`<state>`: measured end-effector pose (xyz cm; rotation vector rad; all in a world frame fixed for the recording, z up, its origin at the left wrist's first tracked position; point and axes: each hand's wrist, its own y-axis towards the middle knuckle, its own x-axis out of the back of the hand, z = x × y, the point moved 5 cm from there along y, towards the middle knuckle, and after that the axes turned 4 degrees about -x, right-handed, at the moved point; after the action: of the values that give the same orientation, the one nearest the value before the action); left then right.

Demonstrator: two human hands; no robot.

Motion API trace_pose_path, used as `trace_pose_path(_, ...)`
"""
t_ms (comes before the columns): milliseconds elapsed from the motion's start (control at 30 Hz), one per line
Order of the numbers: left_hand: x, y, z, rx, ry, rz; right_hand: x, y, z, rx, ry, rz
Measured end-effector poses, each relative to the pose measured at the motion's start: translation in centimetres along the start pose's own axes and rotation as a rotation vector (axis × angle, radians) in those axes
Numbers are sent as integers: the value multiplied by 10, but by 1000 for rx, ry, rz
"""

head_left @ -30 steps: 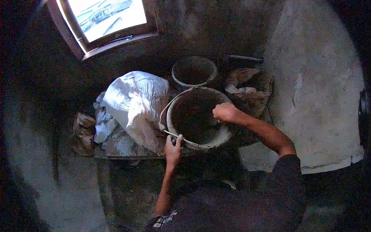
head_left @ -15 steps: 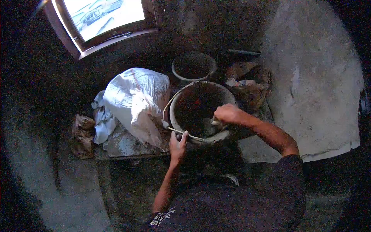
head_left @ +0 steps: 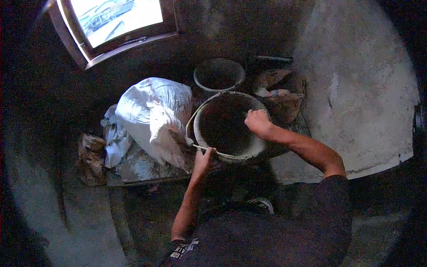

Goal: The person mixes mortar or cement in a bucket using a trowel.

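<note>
A round basin (head_left: pixel 199 129) with a pale rim and a dark inside stands in the middle of the view. My left hand (head_left: pixel 205 158) is closed around a thin pale stick (head_left: pixel 207 148) at the basin's near left rim. The stick has a whitish lump at its left end. At the right side of the basin, over its inner wall, my right hand (head_left: pixel 258 122) is closed in a fist; what it holds, if anything, is hidden. The inside of the basin is too dark to make out.
A large white sack (head_left: pixel 153 107) stands left of the basin, beside crumpled brown paper (head_left: pixel 92 155). Behind is a second round container (head_left: pixel 197 80). A torn brown bag (head_left: pixel 284 104) lies at the back right, next to a big grey slab (head_left: pixel 356 98). A window (head_left: pixel 120 20) is upper left.
My right hand has moved up along the basin's right side, and the pale thing seen under it before no longer shows. My left hand still holds the stick. The view has shifted slightly.
</note>
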<state>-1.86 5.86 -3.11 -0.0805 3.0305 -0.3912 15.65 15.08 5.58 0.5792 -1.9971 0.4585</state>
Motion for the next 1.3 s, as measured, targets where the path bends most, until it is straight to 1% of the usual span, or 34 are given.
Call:
trace_pose_path(33,0,-1,-3,-1,0,0,2,-2,1,13,-11,67)
trace_pose_path(67,-2,-3,-7,5,-21,28,6,-4,2,12,-11,66)
trace_pose_path(100,-4,-5,-10,14,-42,56,7,-6,2,15,15,111)
trace_pose_path(133,-4,-4,-9,14,-39,57,8,-9,4,18,43,155)
trace_pose_path(167,-5,-2,-6,51,-83,59,12,-10,6,16,43,153)
trace_pose_path(233,-6,6,3,85,-127,59,14,-13,13,75,124,233)
trace_pose_path(333,-6,15,10,89,-98,56,10,-9,17,131,151,204)
trace_pose_path(400,-3,12,10,149,77,58,13,-8,15,147,192,186)
trace_pose_path(467,-3,8,2,165,49,35,9,-8,14,163,231,166)
trace_pose_path(533,-4,4,-5,181,18,8,6,-7,18,195,397,63)
trace_pose_path(567,-4,2,-7,216,2,0,3,-4,17,197,397,62)
trace_pose_path(633,-4,2,-1,257,-11,-6,6,-1,14,101,527,197)
trace_pose_path(667,-4,7,3,207,-15,13,-10,4,11,113,474,91)
trace_pose_path(700,-5,8,0,156,-21,32,-9,5,8,111,475,91)
trace_pose_path(767,-4,6,-4,168,16,19,-7,8,1,41,421,68)
trace_pose_path(800,-3,5,-5,183,52,6,-11,8,2,43,421,69)
trace_pose_path(867,-3,8,0,159,13,18,-18,8,-4,-55,303,-35)
trace_pose_path(900,-6,6,-4,141,-23,33,-16,7,-4,-54,304,-30)
trace_pose_path(967,-9,0,-13,161,-59,43,-7,6,-7,-65,105,-77)
trace_pose_path(1000,-10,-2,-19,177,-94,47,-5,7,-8,-67,106,-75)
trace_pose_path(1067,-9,0,-15,171,-81,40,-4,8,-11,-132,2,-60)
trace_pose_path(1100,-8,2,-13,163,-69,32,-3,8,-10,-134,2,-56)
trace_pose_path(1167,-9,3,-8,164,-80,33,-3,6,2,23,-88,-27)
trace_pose_path(1200,-8,4,-7,160,-91,28,4,6,3,23,-88,-24)
trace_pose_path(1267,-6,4,-7,168,-57,31,15,2,8,118,41,103)
trace_pose_path(1300,-5,2,-8,173,-22,32,19,0,9,117,43,105)
